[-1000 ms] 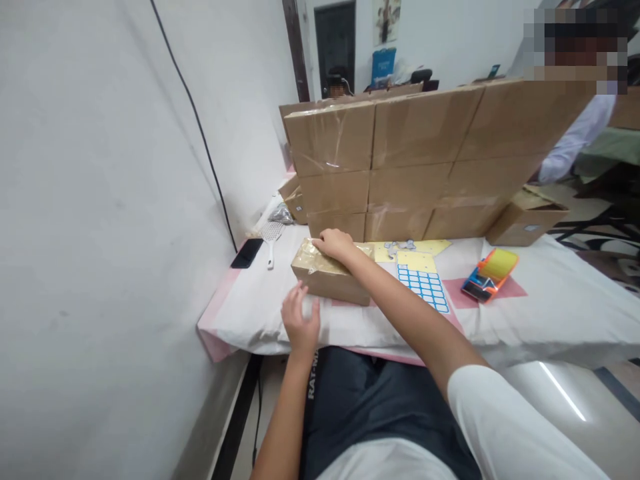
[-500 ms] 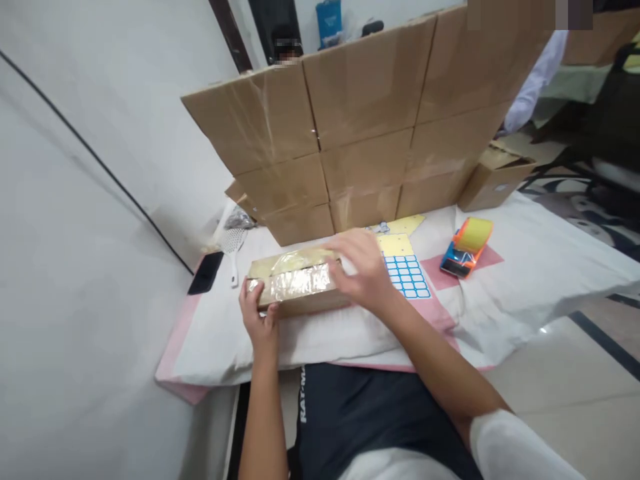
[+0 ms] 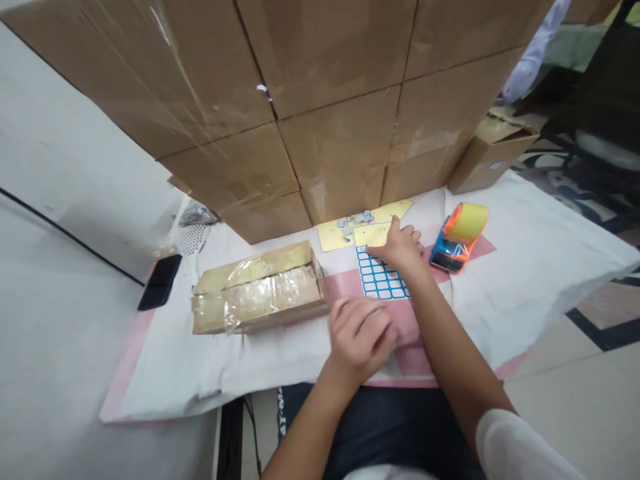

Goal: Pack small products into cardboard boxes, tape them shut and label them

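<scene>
A long cardboard box [image 3: 273, 293] lies on the cloth-covered table, its top flaps covered with shiny clear tape. Right of it is a sheet of blue-bordered labels [image 3: 383, 285], lying partly over a yellow sheet with small pictures [image 3: 333, 237]. My right hand [image 3: 403, 247] is over the label sheet's upper part, thumb and a finger spread apart, the thumb at the top row of labels. Just right of the box's near end, my left hand [image 3: 360, 337] hovers before the sheet, slightly blurred. Its fingers are loosely bent and hold nothing I can see.
An orange and blue tape dispenser [image 3: 457, 237] with yellow tape stands to the right. A tall wall of taped cardboard [image 3: 330, 147] rises behind. An open carton [image 3: 493, 150] sits at the back right. A black phone [image 3: 160, 282] and a perforated white utensil [image 3: 191, 239] are left.
Both hands have left the box. My left hand has moved right, and my right hand has gone to the label sheet. The view has tilted down, and the box appears farther left.
</scene>
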Tool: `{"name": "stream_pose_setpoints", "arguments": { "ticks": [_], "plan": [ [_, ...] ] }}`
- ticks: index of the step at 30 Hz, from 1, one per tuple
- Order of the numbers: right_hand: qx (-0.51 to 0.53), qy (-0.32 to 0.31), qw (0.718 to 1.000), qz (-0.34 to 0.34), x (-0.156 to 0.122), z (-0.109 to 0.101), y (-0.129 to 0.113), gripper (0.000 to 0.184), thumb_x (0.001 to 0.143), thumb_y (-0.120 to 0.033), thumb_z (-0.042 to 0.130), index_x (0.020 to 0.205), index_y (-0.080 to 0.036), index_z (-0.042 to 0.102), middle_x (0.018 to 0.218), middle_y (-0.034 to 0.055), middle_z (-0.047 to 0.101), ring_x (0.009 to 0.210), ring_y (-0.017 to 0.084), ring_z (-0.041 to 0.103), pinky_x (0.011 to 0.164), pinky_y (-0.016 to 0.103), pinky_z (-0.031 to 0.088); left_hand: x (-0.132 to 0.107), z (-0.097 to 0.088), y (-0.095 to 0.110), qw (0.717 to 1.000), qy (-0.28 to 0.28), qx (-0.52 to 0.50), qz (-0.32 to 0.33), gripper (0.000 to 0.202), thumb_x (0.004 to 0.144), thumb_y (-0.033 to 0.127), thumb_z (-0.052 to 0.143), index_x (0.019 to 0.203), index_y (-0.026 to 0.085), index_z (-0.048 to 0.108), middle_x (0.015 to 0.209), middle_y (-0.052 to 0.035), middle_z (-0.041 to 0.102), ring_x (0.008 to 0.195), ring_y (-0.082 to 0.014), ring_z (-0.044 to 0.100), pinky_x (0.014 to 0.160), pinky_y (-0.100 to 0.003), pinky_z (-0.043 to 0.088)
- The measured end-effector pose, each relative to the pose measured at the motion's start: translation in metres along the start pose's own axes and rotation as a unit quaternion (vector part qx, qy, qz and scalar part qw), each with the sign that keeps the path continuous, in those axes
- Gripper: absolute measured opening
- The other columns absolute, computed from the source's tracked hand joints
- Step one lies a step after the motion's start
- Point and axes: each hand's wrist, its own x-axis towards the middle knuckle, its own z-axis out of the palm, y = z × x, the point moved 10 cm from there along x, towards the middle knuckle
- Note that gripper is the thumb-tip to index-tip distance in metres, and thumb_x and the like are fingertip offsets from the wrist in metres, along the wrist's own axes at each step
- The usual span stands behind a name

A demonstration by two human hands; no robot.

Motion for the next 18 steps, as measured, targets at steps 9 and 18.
{"name": "stream_pose_setpoints", "arguments": {
  "ticks": [9,18],
  "plan": [
    [0.235,-0.029,0.971,-0.034,0.013,0.002,0.025,0.061,0.071,-0.027,0.072,0.129,-0.015,0.059,0.117,0.0167,0.071,0.111,0.035,0.067,0.098,0.05,0.054,-0.005,0.105,-0.147,0.839,0.07,-0.254,-0.476,0.07,0.081,0.021,0.074,0.144,0.026,0.043,0.16,-0.0148,0.039,0.149,-0.0286,0.04,0.113,-0.042,0.045],
    [0.453,-0.105,0.873,-0.151,-0.01,-0.015,0.014,0.06,0.07,-0.041,0.076,0.123,-0.02,0.06,0.109,0.0101,0.072,0.097,0.028,0.069,0.087,0.045,0.06,-0.005,0.086,-0.13,0.802,0.125,-0.354,-0.464,0.043,0.091,0.028,0.069,0.13,0.021,0.053,0.077,0.0024,0.066,0.067,-0.0113,0.062,0.064,-0.021,0.048]
  ]
}}
